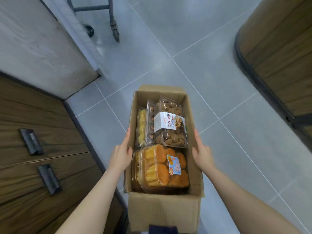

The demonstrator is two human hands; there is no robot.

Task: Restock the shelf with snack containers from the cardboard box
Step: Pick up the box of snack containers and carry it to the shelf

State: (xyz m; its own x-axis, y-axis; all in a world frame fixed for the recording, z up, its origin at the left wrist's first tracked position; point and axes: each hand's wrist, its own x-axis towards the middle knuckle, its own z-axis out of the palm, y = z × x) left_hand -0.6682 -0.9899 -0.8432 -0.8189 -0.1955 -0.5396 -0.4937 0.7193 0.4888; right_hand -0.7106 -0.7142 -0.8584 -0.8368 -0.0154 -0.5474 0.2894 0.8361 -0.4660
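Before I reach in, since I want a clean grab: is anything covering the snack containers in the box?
Nothing visible does. The cardboard box is open at the top, and the cookie container and orange cake container lie exposed. The left hand and right hand rest on the outer walls, beside them.

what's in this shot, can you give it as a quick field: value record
box: open cardboard box above grey tile floor
near end: clear tub of orange cakes
far end: labelled cookie tub, yellow snack tub on edge at its left
left hand: flat on the box's left wall
right hand: flat on the box's right wall
left of view: wooden drawers
shelf: not in view
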